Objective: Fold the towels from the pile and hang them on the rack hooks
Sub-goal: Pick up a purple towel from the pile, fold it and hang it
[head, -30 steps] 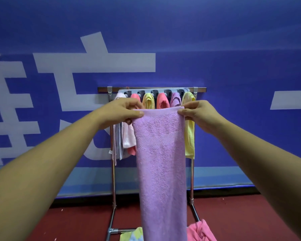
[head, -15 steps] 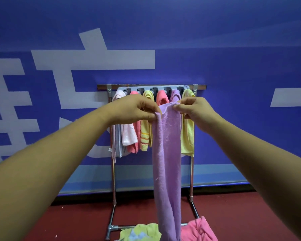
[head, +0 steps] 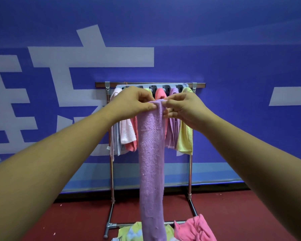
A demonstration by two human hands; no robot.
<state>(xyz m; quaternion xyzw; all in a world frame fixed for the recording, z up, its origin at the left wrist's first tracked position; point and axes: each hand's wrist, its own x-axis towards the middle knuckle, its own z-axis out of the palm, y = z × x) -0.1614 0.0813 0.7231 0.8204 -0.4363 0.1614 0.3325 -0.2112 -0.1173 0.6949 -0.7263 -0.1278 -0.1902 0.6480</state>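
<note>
Pinched by left hand (head: 134,101) and right hand (head: 182,107), purple towel (head: 151,153) hangs below.

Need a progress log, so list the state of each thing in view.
purple towel: folded narrow, hanging from both hands.
left hand: pinches its top edge.
right hand: pinches its top edge.
rack: upright.
hung towels: draped over its hooks.
pile: crumpled on the floor.

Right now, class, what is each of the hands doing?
Left hand: pinches top of the long purple terry towel.
Right hand: pinches the same top edge.
</note>
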